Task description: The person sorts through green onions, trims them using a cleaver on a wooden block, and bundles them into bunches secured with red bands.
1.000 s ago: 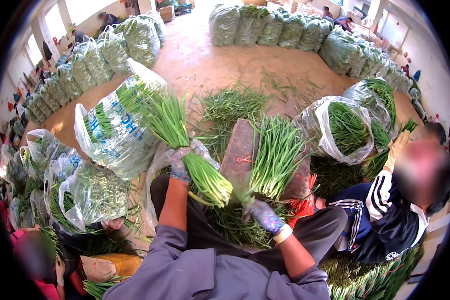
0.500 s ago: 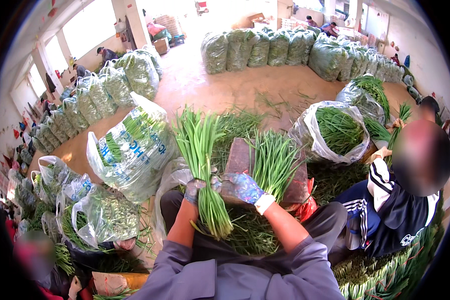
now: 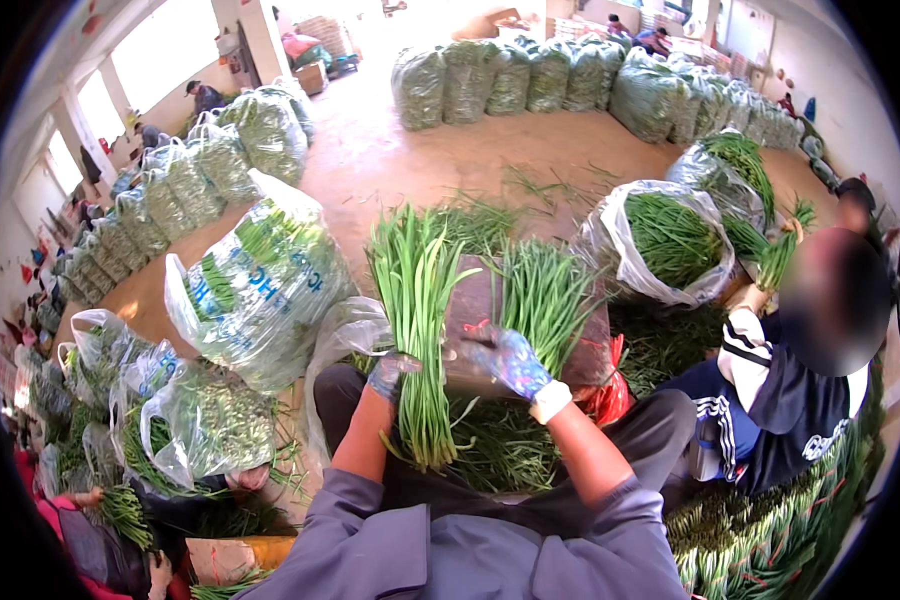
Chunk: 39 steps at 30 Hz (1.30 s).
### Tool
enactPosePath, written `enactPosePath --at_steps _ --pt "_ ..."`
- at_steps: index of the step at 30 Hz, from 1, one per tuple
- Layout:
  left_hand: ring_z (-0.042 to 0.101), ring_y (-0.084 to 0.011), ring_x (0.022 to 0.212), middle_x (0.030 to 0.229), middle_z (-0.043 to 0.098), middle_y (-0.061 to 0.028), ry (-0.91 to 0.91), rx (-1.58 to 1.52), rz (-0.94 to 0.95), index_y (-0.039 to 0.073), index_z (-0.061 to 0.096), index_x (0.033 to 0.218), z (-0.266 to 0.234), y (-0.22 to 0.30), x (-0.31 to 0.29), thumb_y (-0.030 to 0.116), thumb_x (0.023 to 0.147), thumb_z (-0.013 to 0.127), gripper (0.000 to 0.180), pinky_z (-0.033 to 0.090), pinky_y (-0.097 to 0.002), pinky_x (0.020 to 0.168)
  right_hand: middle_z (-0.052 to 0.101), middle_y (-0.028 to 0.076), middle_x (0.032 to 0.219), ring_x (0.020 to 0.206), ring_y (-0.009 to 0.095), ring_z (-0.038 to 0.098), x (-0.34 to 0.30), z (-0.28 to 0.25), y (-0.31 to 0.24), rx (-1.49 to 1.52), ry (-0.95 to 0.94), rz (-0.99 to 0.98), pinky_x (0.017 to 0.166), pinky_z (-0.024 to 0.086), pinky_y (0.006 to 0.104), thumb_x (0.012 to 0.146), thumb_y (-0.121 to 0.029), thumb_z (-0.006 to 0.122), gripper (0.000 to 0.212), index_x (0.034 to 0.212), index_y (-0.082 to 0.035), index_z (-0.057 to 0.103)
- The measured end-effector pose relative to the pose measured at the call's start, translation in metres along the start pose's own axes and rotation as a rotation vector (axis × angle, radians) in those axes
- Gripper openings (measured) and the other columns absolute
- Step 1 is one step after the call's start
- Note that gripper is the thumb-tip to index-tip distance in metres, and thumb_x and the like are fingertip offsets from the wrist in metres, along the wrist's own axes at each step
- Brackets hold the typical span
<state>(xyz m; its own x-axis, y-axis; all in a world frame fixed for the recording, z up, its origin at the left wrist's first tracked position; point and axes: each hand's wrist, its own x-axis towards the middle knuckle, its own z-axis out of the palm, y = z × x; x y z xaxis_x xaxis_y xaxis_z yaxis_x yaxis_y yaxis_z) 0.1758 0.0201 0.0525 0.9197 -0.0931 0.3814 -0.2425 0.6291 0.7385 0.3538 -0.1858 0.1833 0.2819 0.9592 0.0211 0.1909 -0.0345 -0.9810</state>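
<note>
The forearms point(image 3: 590, 452), bare below grey sleeves point(image 3: 355, 505), angle forward and inward. The gloved left hand point(image 3: 394, 374) is curled closed, left of the block's point(image 3: 477, 295) near-left corner. The gloved right hand point(image 3: 513, 362), pale cuff point(image 3: 550, 401) at its wrist, hangs by the near edge, fingers loosely extended leftward.

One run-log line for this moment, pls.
left grip: closed on chive bunch | right grip: open, beside held bunch, contact unclear | second chive bunch: lying on brown block
</note>
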Motion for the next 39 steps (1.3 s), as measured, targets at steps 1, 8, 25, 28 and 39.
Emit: enactPosePath --at_steps 1,8,25,28,39 --pt "0.063 -0.042 0.108 0.146 0.043 -0.0243 -0.029 0.014 0.005 0.003 0.03 0.15 -0.007 -0.008 0.006 0.028 0.084 0.069 0.08 0.053 -0.0555 0.087 0.066 0.018 0.077 0.066 0.025 0.063 0.016 0.005 0.013 -0.204 0.173 -0.073 0.067 0.05 0.0383 0.088 -0.029 0.073 0.036 0.1 0.004 0.067" --pt "0.057 -0.0399 0.116 0.143 0.046 -0.0227 0.076 0.012 -0.024 0.0 0.033 0.147 -0.009 -0.014 0.017 0.02 0.082 0.071 0.078 0.051 -0.0568 0.091 0.071 0.011 0.081 0.075 0.015 0.067 0.03 -0.005 -0.018 -0.156 0.132 -0.112 0.063 0.053 0.0324 0.09 -0.015 0.071 0.02 0.101 0.003 0.069" --pt "0.062 -0.028 0.093 0.094 0.059 -0.0074 0.604 -0.147 0.516 0.005 0.051 0.131 0.055 0.037 0.042 0.01 0.078 0.064 0.054 0.052 -0.0531 0.086 0.064 0.003 0.101 0.057 0.004 0.05 -0.048 -0.091 -0.023 1.394 0.135 -0.37 0.055 0.044 0.0222 0.102 -0.028 0.053 0.018 0.108 -0.012 0.058" --pt "0.06 -0.0242 0.094 0.092 0.058 -0.0038 0.563 -0.188 0.565 0.007 0.057 0.122 0.046 0.053 0.028 0.011 0.078 0.065 0.044 0.05 -0.0524 0.087 0.056 0.001 0.086 0.05 0.002 0.046 -0.068 -0.091 -0.048 1.406 0.198 -0.416 0.047 0.038 0.0212 0.102 -0.026 0.053 0.017 0.108 -0.01 0.054" --pt "0.062 -0.0257 0.096 0.101 0.064 -0.0085 0.758 -0.147 0.625 0.005 0.058 0.117 0.015 0.035 0.029 0.01 0.083 0.065 0.035 0.052 -0.0474 0.086 0.063 0.013 0.12 0.103 0.026 0.064 -0.062 -0.005 -0.024 -0.352 0.073 -0.302 0.088 0.051 0.0358 0.077 -0.026 0.082 0.059 0.127 -0.005 0.059"
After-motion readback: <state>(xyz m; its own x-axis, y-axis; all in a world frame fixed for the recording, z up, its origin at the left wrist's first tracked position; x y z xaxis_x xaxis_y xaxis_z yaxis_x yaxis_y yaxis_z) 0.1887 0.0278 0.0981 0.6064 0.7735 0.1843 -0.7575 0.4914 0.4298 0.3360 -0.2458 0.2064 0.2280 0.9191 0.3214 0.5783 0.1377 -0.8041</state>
